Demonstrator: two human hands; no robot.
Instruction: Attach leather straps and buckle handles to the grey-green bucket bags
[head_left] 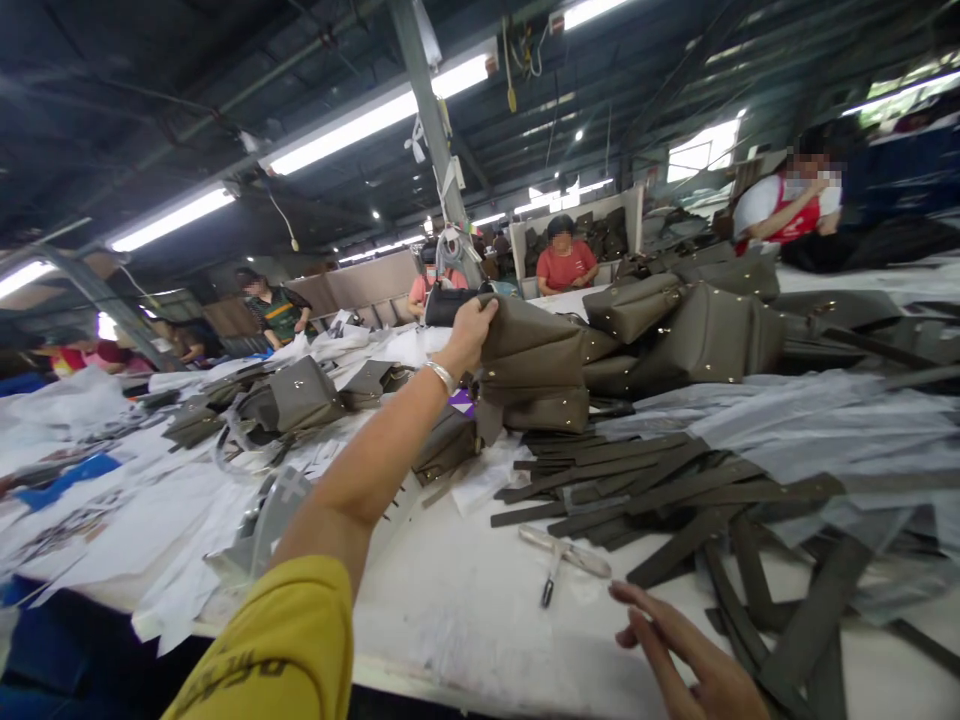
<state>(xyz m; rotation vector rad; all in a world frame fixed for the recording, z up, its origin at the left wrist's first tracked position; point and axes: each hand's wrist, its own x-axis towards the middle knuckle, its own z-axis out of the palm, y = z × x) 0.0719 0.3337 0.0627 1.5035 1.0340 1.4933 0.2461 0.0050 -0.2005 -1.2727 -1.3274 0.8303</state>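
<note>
My left hand [466, 335] reaches far across the table, its fingers closed on the upper left edge of an olive-brown handbag [536, 370]. That bag stands before a heap of similar bags [720, 335] with small gold studs. At the lower right, my right hand [686, 645] holds nothing, with its fingers stretched out and somewhat apart. Just left of its fingertips lies a T-handled screwdriver-like tool [559, 560] with a pale handle and a dark tip. Beyond and beside this hand spreads a pile of flat olive-brown straps [645, 485].
Clear plastic sheeting [825, 420] covers part of the straps. More handbags [304, 390], white paper sheets [142, 530] and a grey bundle [277, 515] lie on the left of the white table [465, 620]. Several people sit or stand behind it, near a slanted post [431, 120].
</note>
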